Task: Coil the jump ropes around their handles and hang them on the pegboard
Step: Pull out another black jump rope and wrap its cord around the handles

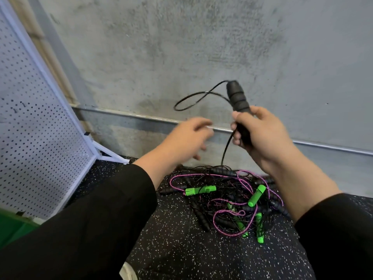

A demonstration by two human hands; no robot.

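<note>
Right hand (260, 134), just right of the frame's centre, was clenched around the lower part of a black foam jump-rope handle (237, 98), which stood nearly upright with its ribbed top above the fingers. From that top a thin black cord (193, 98) looped out to the left, and a further length of cord ran down past the hand toward the floor. The left hand (189, 136), near mid-frame and blurred, held nothing; its fingers were loosely spread and pointed toward the cord, close to it but not touching. Below both hands, in the lower right of the frame, lay a tangled pile of jump ropes (228, 201) on the speckled black rubber floor (171, 249): black handles, bright green handles (256, 196) and a pink-and-black braided rope (240, 221) all crossing one another. The white pegboard (34, 128) leaned along the left edge of the frame, against the grey concrete wall (181, 47). The risk, as I judged it, lay where the hanging cord met the pile: if it was snarled with the others, winding it would drag other ropes up with it or tighten the knot. A loose coil could also slip off the smooth foam before reaching a peg.
</note>
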